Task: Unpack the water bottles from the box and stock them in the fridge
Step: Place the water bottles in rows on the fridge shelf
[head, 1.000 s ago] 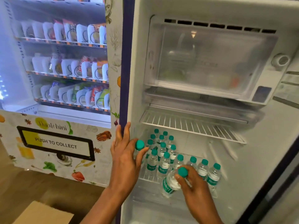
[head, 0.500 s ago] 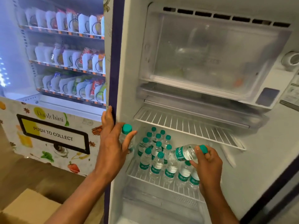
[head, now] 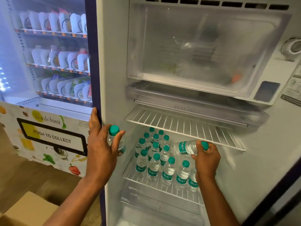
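Note:
My left hand grips an upright water bottle with a teal cap at the fridge's left wall, fingers also touching the cabinet edge. My right hand holds a second bottle lying almost sideways, cap to the right, above the stocked rows and just under the upper wire shelf. Several small clear bottles with teal caps and labels stand packed on the lower wire shelf. A corner of the cardboard box shows at the bottom left.
The fridge stands open, with a frosted freezer compartment at the top and a clear tray under it. To the left is a lit vending machine full of pouches. Brown floor lies below it.
The right hand lifted its bottle from the shelf front and turned it sideways, up near the upper shelf. The left hand kept its bottle at the fridge's left wall.

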